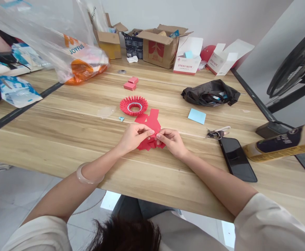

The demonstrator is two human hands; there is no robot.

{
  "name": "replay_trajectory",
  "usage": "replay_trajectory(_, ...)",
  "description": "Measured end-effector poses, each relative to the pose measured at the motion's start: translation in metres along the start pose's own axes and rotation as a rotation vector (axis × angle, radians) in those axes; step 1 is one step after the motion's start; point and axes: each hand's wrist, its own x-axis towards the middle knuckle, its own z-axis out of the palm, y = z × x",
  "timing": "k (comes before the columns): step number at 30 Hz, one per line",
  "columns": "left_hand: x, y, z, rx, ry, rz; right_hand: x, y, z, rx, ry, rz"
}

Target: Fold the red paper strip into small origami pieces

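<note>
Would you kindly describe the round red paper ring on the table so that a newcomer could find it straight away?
Start from the wooden table and look just beyond the person's left hand and right hand, past the loose red paper pieces. The red paper ring lies there. Unlike the flat sheets and the pink note blocks behind it, it is circular, spiky, with an open centre.

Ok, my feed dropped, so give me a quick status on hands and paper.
Left hand and right hand both pinching a red paper piece. Red paper ring just beyond. Nothing in the way.
</note>
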Motion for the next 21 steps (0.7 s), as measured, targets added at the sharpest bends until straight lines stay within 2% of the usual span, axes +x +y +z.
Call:
replay_trajectory(6,0.0003,-0.0002,-0.0002,0.018,-0.016,0.009,-0.0006,-0.0001,0.0000,0.010,-0.010,0.019)
replay_trajectory(16,0.0008,0.0022,-0.0011,0.047,0.028,0.046,-0.0024,-0.0035,0.0035,0.039,-0.009,0.052)
replay_trajectory(21,0.0005,0.0028,0.0018,-0.065,-0.003,-0.021,-0.0026,-0.0054,0.0046,0.057,0.008,0.033)
